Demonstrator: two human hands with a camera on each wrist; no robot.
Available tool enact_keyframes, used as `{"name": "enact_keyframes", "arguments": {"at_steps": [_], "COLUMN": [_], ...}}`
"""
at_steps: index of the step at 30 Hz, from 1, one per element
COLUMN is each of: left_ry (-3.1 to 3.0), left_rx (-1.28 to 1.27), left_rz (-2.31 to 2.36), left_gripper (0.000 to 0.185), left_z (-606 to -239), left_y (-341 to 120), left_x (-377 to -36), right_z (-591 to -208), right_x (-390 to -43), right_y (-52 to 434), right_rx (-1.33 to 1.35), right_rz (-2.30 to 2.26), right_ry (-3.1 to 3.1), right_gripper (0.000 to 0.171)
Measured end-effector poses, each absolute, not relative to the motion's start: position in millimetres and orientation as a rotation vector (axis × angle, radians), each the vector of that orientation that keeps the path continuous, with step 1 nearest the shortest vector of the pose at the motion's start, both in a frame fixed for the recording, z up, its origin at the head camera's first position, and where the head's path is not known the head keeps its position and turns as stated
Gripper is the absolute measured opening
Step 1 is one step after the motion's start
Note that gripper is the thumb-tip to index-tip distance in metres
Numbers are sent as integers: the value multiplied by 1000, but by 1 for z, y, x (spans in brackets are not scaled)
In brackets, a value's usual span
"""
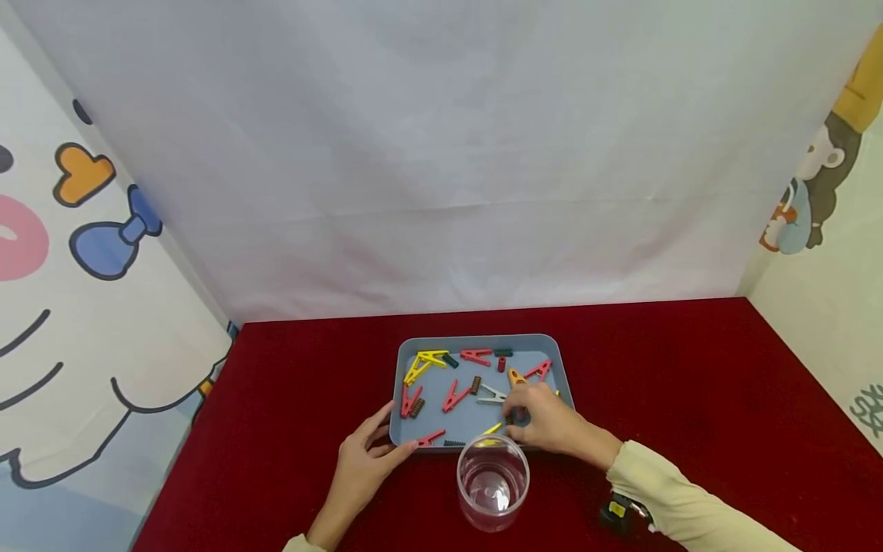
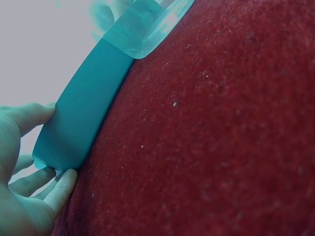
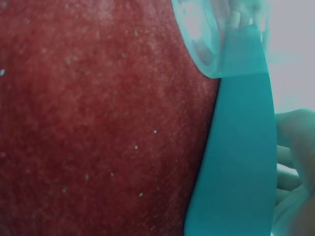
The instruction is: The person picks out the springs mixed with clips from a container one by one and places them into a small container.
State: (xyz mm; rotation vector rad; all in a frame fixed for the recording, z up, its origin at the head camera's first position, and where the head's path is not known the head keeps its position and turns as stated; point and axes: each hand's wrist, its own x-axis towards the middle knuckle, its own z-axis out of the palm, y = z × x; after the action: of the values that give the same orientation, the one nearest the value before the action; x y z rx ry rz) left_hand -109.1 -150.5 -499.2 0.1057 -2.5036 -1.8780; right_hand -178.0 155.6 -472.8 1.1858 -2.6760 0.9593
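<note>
**Hands at the tray, cup in front**

Clear plastic cup (image 1: 493, 481) is nearest me, upright on the red tablecloth (image 1: 690, 368), just in front of the tray's near edge. Looks empty.

Grey tray (image 1: 403, 349) sits mid-table, behind the cup. Inside it: loose clip halves, red (image 1: 455, 396), yellow (image 1: 426, 362), one white (image 1: 493, 395), one orange (image 1: 516, 376), plus small dark springs (image 1: 417, 408) scattered among them.

My left hand (image 1: 364, 468) is at the tray's near-left corner. Fingers mostly straight; the left wrist view shows thumb and fingertips (image 2: 61, 187) against the tray wall (image 2: 78, 128). Bracing it, not gripping anything.

My right hand (image 1: 545, 420) is inside the tray at its near-right part, fingers curled down onto a small dark piece (image 1: 519, 418) beside a yellow half (image 1: 493, 429). Can't tell whether I've actually pinched it. Right wrist view shows only tray wall (image 3: 241, 147), cup base (image 3: 206, 39) and cloth.
</note>
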Motion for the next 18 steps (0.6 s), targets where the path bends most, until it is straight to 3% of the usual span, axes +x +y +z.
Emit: {"name": "enact_keyframes", "arguments": {"at_steps": [18], "left_ry": [-2483], "left_rx": [96], "left_rz": [-1901], "left_gripper": [71], "left_z": [-498], "left_y": [-151], "left_x": [-108], "right_z": [-466], "right_x": [-170], "right_y": [163], "right_rx": [1080], "right_rz": [1215], "right_ry": [-2638], "right_gripper": [14]}}
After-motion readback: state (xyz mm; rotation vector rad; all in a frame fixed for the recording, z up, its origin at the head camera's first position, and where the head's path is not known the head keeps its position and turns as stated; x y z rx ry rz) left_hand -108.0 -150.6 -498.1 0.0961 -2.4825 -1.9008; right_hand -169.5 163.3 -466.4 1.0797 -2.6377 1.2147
